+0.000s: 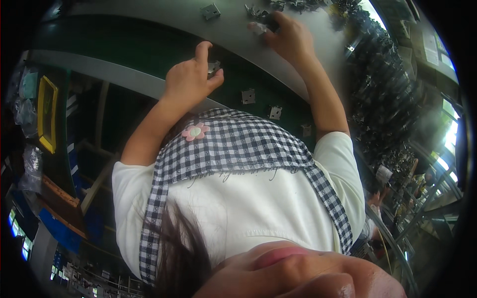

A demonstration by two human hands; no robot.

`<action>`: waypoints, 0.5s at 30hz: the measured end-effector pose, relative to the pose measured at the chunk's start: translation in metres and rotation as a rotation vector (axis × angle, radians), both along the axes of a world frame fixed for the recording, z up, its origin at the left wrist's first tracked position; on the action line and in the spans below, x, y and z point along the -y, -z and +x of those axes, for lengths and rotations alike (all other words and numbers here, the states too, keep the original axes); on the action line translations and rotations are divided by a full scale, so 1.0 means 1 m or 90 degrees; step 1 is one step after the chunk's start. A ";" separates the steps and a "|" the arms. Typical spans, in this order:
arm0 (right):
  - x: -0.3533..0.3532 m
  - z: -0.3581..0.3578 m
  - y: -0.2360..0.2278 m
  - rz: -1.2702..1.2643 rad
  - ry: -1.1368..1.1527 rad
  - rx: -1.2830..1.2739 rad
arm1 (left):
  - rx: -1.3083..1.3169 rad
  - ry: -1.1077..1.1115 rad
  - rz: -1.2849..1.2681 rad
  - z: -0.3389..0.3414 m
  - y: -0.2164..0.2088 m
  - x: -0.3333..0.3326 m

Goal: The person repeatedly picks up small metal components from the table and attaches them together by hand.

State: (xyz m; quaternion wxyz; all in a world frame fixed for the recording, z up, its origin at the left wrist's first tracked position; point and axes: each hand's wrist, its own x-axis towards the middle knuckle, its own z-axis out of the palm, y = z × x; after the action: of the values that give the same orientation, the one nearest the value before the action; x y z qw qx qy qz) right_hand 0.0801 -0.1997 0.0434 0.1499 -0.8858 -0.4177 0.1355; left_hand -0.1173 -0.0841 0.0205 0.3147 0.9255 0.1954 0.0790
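Observation:
My left hand [189, 79] is above the green strip, its thumb and fingers closed around a small silver metal bracket [213, 68] that is partly hidden by them. Farther off, above the grey work surface [238, 37], my right hand [294, 39] is curled, with something pale at its thumb end. A dark shape lies between its fingers, too blurred to make out. Beside that hand, at the far edge, are loose metal brackets [256, 11]. One more metal bracket [210, 11] lies apart on the grey surface, to the left.
Several stamped brackets [248, 96] sit spaced along the green strip [233, 69] near my apron. A big heap of dark metal parts [382, 84] fills the right side. At the left are a yellow frame [47, 114] and plastic bags [25, 116]. Another person's hand [378, 197] shows at the lower right.

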 end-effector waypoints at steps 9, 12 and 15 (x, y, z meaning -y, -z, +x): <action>0.026 0.001 0.003 0.262 -0.063 -0.069 | 0.186 0.023 -0.473 0.012 -0.009 -0.008; 0.028 -0.034 -0.001 0.484 -0.338 0.005 | 0.221 0.096 -0.988 0.023 -0.013 -0.002; 0.032 -0.039 0.000 0.493 -0.336 -0.080 | 0.228 0.060 -0.889 0.019 -0.019 0.004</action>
State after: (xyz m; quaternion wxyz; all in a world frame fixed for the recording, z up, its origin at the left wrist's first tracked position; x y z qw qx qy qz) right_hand 0.0408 -0.2317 0.0431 0.4545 -0.6187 -0.6383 0.0565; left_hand -0.0984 -0.0877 0.0397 0.8630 0.4887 0.1058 0.0723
